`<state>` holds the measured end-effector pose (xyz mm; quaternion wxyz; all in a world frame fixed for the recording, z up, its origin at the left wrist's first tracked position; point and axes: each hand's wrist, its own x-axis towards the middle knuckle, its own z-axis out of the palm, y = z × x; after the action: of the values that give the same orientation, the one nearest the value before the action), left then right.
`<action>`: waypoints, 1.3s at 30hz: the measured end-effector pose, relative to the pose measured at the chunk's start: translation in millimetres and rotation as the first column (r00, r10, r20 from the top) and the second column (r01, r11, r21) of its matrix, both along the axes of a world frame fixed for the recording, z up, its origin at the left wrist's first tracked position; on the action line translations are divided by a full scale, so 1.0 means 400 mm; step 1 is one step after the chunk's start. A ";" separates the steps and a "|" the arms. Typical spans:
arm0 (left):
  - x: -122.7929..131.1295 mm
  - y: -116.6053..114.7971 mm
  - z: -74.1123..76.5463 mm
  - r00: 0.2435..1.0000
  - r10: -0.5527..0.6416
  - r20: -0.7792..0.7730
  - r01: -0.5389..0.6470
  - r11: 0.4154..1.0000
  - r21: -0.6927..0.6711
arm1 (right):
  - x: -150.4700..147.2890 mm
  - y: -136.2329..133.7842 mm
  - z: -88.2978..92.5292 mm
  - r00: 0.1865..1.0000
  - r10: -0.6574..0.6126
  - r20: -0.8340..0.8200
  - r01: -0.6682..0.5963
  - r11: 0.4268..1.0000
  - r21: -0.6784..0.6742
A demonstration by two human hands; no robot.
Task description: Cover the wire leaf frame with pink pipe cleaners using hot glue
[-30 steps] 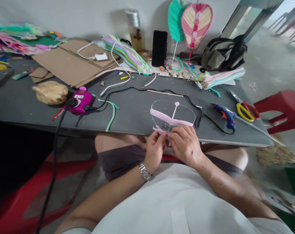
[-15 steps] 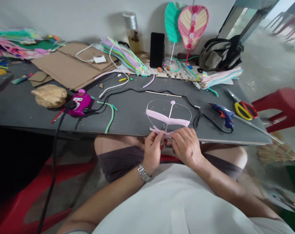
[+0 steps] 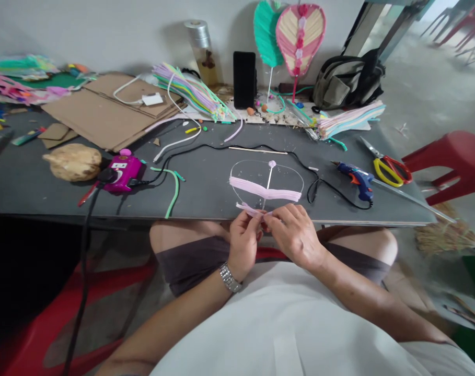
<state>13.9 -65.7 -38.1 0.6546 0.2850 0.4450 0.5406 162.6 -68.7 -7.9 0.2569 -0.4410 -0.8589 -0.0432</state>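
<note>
At the table's front edge, my left hand [image 3: 244, 240] pinches pale pink pipe cleaners [image 3: 245, 208], whose loose ends poke out to the left. My right hand [image 3: 298, 236] is closed on the same pipe cleaners, its fingertips close to the left ones and partly hiding them. Just beyond lies a rounded wire frame [image 3: 303, 180] with a thin centre stick [image 3: 269, 177] topped by a small pink knob [image 3: 272, 164]. Across its lower half runs a band of pink pipe cleaners [image 3: 282, 195], dipping slightly at the stick. The stick's lower end disappears at my fingers.
To the right lie a blue glue gun [image 3: 357, 180] and red-yellow scissors [image 3: 390, 169]. Its black cord [image 3: 206, 147] crosses behind the frame to a magenta power socket [image 3: 123, 172]. Pipe cleaner bundles [image 3: 194, 91], a phone [image 3: 244, 81] and two finished fans [image 3: 300, 39] stand along the back.
The view has shifted slightly. My right fingers have come closer to the left ones, and less of the pink pipe cleaners shows between the hands. The frame keeps its place on the table.
</note>
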 end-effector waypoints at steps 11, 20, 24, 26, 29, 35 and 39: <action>-0.005 0.000 0.003 1.000 -0.012 -0.023 0.012 1.000 -0.018 | 0.000 0.005 0.028 0.627 -0.352 -0.694 -0.243 0.759 -0.604; -0.001 0.003 0.009 0.998 0.001 -0.063 -0.002 1.000 -0.011 | 0.036 0.023 0.061 0.061 -0.819 -0.571 -0.770 0.325 -0.549; -0.002 0.002 0.002 0.997 0.008 -0.075 -0.007 1.000 0.007 | 0.033 0.018 0.049 0.068 -0.821 -0.567 -0.779 0.311 -0.544; -0.004 0.000 -0.002 0.996 0.007 -0.090 -0.005 1.000 0.025 | 0.026 0.014 0.047 0.114 -0.813 -0.571 -0.761 0.298 -0.576; -0.007 -0.001 -0.007 0.995 -0.012 -0.097 0.017 0.999 0.048 | 0.012 0.000 0.043 0.272 -0.725 -0.633 -0.639 0.356 -0.682; -0.007 -0.003 -0.002 0.999 -0.048 -0.010 0.048 0.998 0.029 | 0.003 -0.028 0.005 0.796 -0.209 -0.568 -0.024 0.927 -0.375; -0.003 -0.003 0.004 0.999 -0.027 -0.029 0.028 0.999 0.045 | 0.006 -0.018 -0.013 0.959 -0.054 -0.277 0.047 0.998 -0.034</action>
<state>12.5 -67.1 -36.3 0.6490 0.3136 0.4379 0.5373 164.9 -75.8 -13.1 0.3679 -0.4679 -0.8032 0.0243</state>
